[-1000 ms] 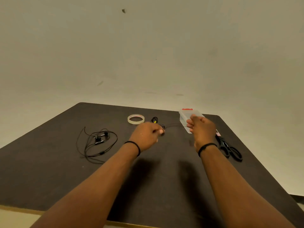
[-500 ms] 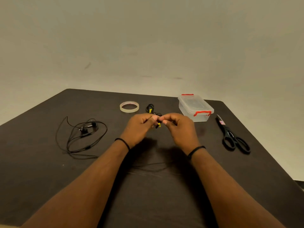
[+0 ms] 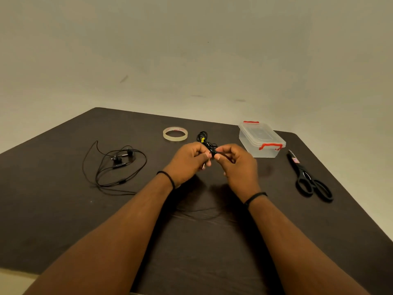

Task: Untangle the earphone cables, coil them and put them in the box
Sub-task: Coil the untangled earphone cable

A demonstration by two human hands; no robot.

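Dark table (image 3: 63, 209). Clear box (image 3: 260, 140) with red latches, lid on, far right. Black scissors (image 3: 308, 179) right of it. Loose earphones (image 3: 119, 165) lying tangled at left. Left hand (image 3: 188, 163) and right hand (image 3: 238, 165) both pinch a small black earphone bundle (image 3: 209, 145) mid-table, fingers curled. Tape roll (image 3: 175, 134) behind.

Bare forearms, thin blk wristband (image 3: 168, 177) each.

1. Two sets of earphones: one loose on the table (image 3: 114, 165), one bundled in the hands (image 3: 207, 143).
2. One tape roll (image 3: 175, 134).
3. One plastic box (image 3: 261, 139).
4. One pair of scissors (image 3: 308, 179).
5. Two hands: left (image 3: 187, 162), right (image 3: 238, 165).
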